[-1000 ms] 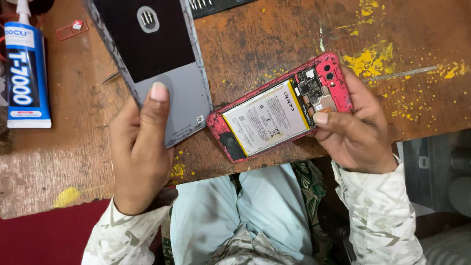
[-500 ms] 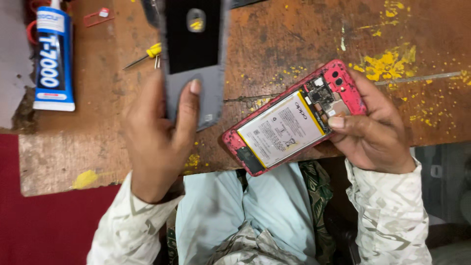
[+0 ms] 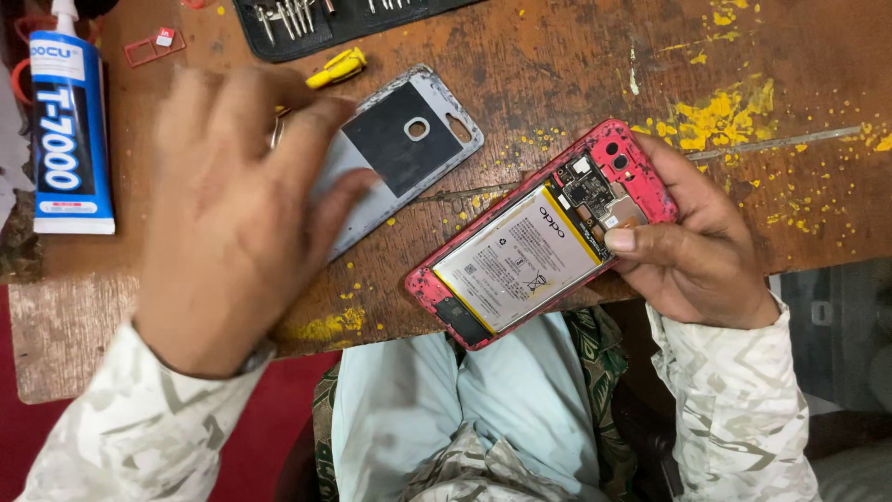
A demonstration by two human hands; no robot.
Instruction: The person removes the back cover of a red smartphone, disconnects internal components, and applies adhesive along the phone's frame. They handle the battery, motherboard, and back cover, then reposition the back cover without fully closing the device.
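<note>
At far left a white glue tube (image 3: 67, 130) with a blue label lies on the worn wooden counter (image 3: 557, 84), with a small red card tray (image 3: 153, 46) just beyond it. The left hand (image 3: 237, 214), blurred, hovers palm down with its fingers loosely spread over the near end of a grey phone back cover (image 3: 400, 149); whether the fingertips touch the cover cannot be told. The cover lies flat on the counter, inner side up, with a black pad at its middle. Beyond it rest a yellow tool (image 3: 336, 67) and a black bit case (image 3: 316, 20). To the right, an opened red phone (image 3: 539, 237) is held tilted over the counter's near edge, its battery (image 3: 517, 260) and circuit board exposed. The right hand (image 3: 692, 251) grips the phone's camera end, thumb pressed on the board and fingers wrapped behind. Yellow specks (image 3: 715, 116) dot the counter at right.
</note>
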